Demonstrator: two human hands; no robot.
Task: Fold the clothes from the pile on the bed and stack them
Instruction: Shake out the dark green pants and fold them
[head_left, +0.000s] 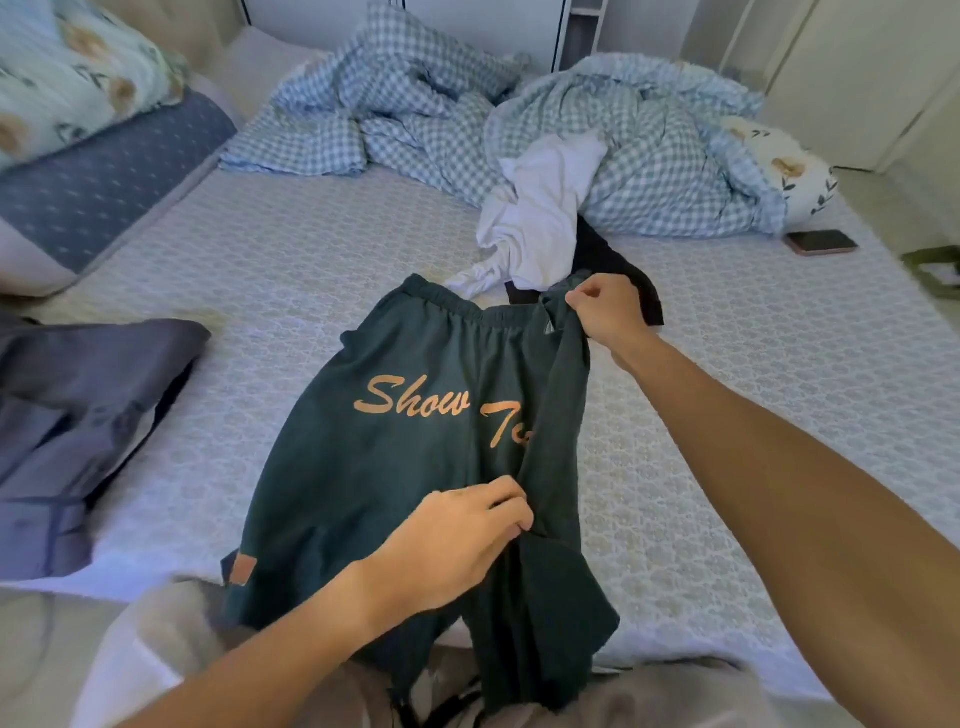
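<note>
Dark green shorts (395, 467) with orange script lettering lie spread on the bed's near middle, waistband away from me, their lower edge hanging over the bed's front. My right hand (610, 312) pinches the waistband's right end. My left hand (457, 540) grips the fabric near the crotch, where the right leg is folded over. Behind the shorts lies the pile: a crumpled white garment (535, 228) on top of a black one (623, 270). A folded dark blue garment (67, 426) rests at the bed's left.
A rumpled blue checked duvet (597, 140) covers the far side of the patterned mattress (291, 270). Pillows (78, 93) are stacked at far left. A phone (821, 242) lies at the right, and a green object (935, 270) sits at the right edge.
</note>
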